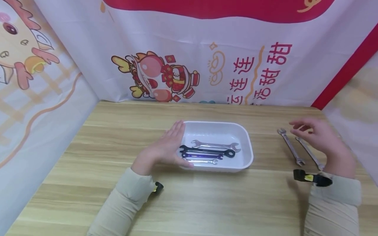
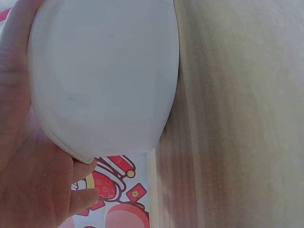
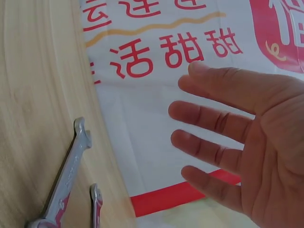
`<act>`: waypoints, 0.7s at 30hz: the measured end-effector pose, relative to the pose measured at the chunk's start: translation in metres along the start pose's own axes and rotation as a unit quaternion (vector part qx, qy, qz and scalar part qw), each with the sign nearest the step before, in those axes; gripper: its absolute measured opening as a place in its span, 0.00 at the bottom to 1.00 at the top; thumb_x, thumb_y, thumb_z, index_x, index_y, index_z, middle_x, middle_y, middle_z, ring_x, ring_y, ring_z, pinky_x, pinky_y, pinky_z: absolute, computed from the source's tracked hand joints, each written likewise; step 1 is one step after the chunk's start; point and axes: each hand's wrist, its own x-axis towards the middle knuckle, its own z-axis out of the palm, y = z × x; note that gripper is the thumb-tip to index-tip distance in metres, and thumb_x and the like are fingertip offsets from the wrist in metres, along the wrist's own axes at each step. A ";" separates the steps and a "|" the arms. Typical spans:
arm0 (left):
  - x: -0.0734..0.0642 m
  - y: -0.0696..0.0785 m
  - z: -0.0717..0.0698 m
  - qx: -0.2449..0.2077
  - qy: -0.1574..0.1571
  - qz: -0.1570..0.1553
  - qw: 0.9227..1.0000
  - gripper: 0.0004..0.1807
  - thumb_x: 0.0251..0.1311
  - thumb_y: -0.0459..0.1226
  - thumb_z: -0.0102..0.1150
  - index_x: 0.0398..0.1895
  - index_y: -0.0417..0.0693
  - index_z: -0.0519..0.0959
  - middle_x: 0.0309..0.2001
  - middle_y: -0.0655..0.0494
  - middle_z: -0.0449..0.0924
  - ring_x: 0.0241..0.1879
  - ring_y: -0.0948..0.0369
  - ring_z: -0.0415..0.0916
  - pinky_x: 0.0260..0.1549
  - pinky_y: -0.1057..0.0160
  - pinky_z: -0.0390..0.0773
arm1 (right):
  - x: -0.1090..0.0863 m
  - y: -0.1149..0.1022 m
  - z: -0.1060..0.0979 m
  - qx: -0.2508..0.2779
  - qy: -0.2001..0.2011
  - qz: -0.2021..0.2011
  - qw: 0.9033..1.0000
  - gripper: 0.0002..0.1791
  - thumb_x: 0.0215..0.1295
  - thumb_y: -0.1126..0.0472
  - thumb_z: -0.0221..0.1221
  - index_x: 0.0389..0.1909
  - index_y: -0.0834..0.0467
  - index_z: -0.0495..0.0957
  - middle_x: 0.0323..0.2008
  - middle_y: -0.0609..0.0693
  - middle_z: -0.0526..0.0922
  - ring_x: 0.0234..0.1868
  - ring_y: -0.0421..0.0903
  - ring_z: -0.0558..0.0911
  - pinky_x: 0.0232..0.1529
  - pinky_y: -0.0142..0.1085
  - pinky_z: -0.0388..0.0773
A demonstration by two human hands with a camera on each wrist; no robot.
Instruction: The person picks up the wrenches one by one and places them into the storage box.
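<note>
My left hand (image 1: 165,147) rests against the left end of a white plastic tray (image 1: 248,144), fingers straight along its side and thumb at the near rim. Inside the tray lie a silver open-end wrench (image 1: 215,145), a black wrench (image 1: 206,151), a thin purple wrench (image 1: 203,156) and a small silver wrench (image 1: 206,161). Over the table's right side hangs my right hand (image 1: 320,134), fingers loosely bent and holding nothing. Just beside and below it lie a silver double open-end wrench (image 1: 290,147) and a slimmer silver wrench (image 1: 310,154), partly hidden by the hand.
The wood-grain table (image 1: 206,203) ends at a hanging cloth (image 1: 97,59) with red lettering and cartoon figures. Another printed cloth (image 1: 47,108) borders the left side. Black camera straps sit at both sleeve cuffs (image 1: 339,193).
</note>
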 end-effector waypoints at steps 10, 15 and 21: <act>-0.001 -0.001 0.002 0.001 -0.001 -0.003 1.000 0.80 0.34 0.77 0.64 0.80 0.48 0.29 0.80 0.57 0.19 0.80 0.57 0.20 0.77 0.48 0.37 | 0.000 0.018 0.007 -0.011 -0.052 0.034 0.998 0.22 0.68 0.59 0.62 0.57 0.69 0.75 0.44 0.67 0.82 0.46 0.63 0.80 0.37 0.34 0.76; 0.000 -0.001 0.002 -0.001 -0.002 -0.005 1.000 0.80 0.34 0.78 0.63 0.80 0.49 0.28 0.80 0.58 0.18 0.80 0.57 0.20 0.77 0.48 0.37 | 0.002 0.027 0.010 -0.024 -0.075 0.049 0.996 0.21 0.66 0.61 0.62 0.54 0.71 0.76 0.41 0.68 0.83 0.43 0.63 0.81 0.35 0.35 0.76; 0.001 0.000 0.001 -0.003 0.001 -0.002 1.000 0.80 0.36 0.75 0.65 0.80 0.48 0.29 0.80 0.57 0.19 0.80 0.55 0.21 0.78 0.47 0.38 | 0.001 0.032 0.011 -0.030 -0.119 0.084 0.989 0.23 0.66 0.59 0.62 0.54 0.73 0.76 0.43 0.69 0.81 0.44 0.61 0.79 0.36 0.41 0.76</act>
